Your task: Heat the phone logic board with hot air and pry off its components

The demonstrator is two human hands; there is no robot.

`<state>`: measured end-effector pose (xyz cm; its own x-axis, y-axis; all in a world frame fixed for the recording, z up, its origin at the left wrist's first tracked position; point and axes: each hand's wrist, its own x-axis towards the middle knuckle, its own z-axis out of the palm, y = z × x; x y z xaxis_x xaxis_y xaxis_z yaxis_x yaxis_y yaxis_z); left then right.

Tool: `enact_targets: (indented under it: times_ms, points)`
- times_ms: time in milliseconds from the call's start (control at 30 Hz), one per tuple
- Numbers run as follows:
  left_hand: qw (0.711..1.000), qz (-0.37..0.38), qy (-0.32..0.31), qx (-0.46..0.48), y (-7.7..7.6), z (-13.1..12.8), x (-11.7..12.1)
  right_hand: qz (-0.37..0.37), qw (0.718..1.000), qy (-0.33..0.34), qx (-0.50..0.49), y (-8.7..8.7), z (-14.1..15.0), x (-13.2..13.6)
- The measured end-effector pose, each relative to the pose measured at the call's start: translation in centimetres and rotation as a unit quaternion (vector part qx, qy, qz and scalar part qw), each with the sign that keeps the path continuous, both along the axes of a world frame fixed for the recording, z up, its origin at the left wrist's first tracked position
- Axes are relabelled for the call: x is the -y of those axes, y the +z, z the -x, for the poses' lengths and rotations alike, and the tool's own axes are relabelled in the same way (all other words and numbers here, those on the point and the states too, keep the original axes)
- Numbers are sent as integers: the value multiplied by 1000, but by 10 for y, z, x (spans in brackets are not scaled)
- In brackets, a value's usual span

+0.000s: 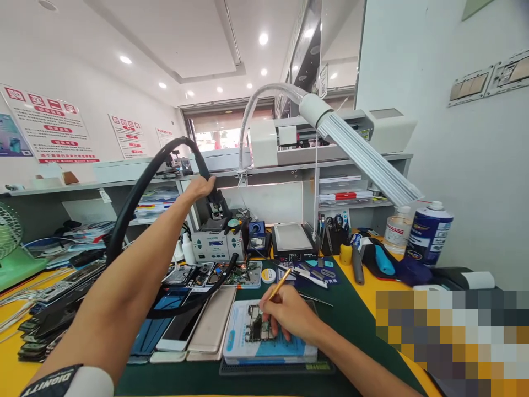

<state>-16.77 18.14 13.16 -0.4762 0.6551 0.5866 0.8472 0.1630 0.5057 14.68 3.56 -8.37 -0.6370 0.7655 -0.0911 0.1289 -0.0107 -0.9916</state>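
Far forward on the left, my left hand (200,187) is closed around the black handle of a hot air gun (203,167). Its thick black hose (138,193) arches back over my forearm. The handle's lower end is at the holder on top of a grey soldering station (217,246). My right hand (291,311) grips a slim gold pen-like tool (280,283); its tip is hidden by my fingers. Those fingers are over a phone circuit board (257,325), which lies on a blue-and-white box (285,348).
Several phones (212,322) lie left of the box. Opened phone parts (243,273) sit behind them. Further back are a flat heating plate (294,238) and a soldering-iron stand (258,237). A lamp (367,154) hangs overhead; a spray can (430,234) stands right.
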Motion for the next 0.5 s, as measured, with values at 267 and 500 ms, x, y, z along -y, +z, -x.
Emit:
enact_targets:
  times_ms: [267, 500]
  points:
    - [997, -24, 77, 20, -9, -39, 29, -2, 1000, -4, 15, 4, 0, 3]
    - [967, -153, -143, -145, -119, -111, 151, -14, 999, 9, 29, 3, -2, 1]
